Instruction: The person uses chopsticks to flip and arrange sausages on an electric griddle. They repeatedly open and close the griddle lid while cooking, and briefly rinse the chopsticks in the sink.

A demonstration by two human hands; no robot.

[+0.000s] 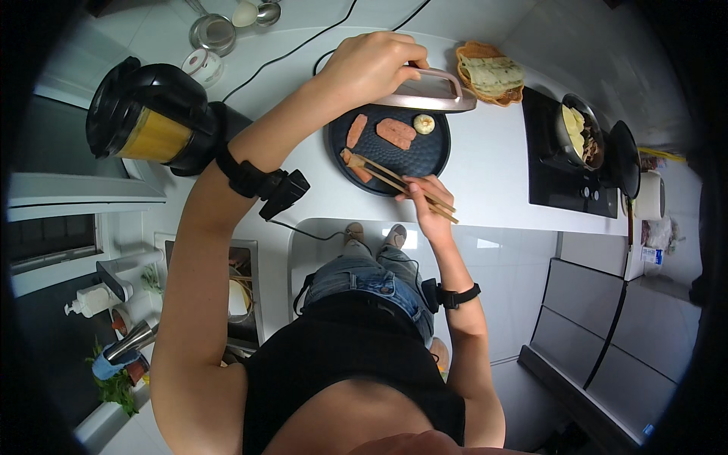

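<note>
My left hand [381, 61] reaches over the counter with its fingers closed on the handle [449, 77] of a pinkish lid [421, 102]. The lid is tilted up at the back of a round dark electric griddle [424, 159]. My right hand [429, 202], at the griddle's front edge, holds a pair of wooden chopsticks [392, 179]. Their tips are at a slice of pinkish meat [358, 169] on the griddle's left side; whether they pinch it is unclear. Further back lie more meat slices [395, 133], a narrow piece of meat [356, 131] and a small round pale food item [424, 124].
A blender [156, 133] with yellow contents stands left. A woven basket [463, 54] holds flatbreads [492, 74] at the back right. On the right, a pot [591, 122] of food sits on a black cooktop [554, 187]. Black cords [284, 57] cross the counter; a sink [253, 284] is left.
</note>
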